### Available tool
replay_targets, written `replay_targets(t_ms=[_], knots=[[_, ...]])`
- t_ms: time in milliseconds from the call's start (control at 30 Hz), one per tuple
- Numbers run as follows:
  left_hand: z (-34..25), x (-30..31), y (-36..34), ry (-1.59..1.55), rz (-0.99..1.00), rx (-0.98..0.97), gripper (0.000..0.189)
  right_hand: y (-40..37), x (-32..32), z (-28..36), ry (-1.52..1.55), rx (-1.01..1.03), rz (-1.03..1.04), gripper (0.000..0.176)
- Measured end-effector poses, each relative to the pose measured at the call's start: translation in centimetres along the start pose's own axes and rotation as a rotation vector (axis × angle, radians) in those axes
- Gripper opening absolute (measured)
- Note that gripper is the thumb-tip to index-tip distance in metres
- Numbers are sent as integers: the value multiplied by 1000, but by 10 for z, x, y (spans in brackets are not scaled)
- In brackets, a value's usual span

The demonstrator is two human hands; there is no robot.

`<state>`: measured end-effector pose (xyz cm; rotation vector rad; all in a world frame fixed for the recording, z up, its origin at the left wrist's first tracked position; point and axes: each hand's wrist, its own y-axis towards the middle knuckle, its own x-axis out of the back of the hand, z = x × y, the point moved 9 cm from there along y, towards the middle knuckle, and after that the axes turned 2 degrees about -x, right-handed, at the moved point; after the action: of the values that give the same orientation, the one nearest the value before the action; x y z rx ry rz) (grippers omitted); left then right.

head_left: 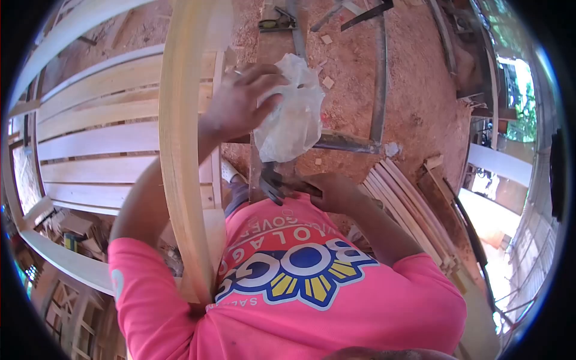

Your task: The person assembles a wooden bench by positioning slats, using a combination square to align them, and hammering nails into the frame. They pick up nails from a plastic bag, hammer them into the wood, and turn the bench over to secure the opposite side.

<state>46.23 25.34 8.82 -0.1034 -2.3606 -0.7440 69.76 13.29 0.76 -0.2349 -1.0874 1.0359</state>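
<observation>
the left hand (pixel 240 102) is at the plastic bag (pixel 294 123), its exact grip unclear, the flimsy bag calling for light handling, while nearer the body than the bag, the right hand (pixel 337 192) grips a hammer (pixel 273 182).

Left hand (pixel 245 102) at plastic bag (pixel 294 117), right hand (pixel 339 193) gripping hammer (pixel 273 183), slatted wood (pixel 108 137) alongside
</observation>
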Motion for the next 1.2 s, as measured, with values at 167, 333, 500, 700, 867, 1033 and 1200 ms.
replay_targets(t_ms=[167,333,500,700,867,1033,1200], knots=[[4,-72,10,114,503,233,21,-13,7,0,34,-46,-21,31],[-2,-72,1,168,572,179,44,-40,-9,-24,224,-85,-111,23],[-7,-69,14,-17,650,332,59,-55,-12,-29,239,-38,-186,21],[17,-106,-12,-531,441,232,47,-65,2,-25,410,-2,-279,22],[43,-96,-8,-72,179,325,34,-66,12,-22,505,-14,-328,26],[45,-103,-11,179,290,365,20,-63,3,-24,382,18,-325,25],[39,-113,-10,311,485,364,22,-59,4,-18,443,-51,-288,23]])
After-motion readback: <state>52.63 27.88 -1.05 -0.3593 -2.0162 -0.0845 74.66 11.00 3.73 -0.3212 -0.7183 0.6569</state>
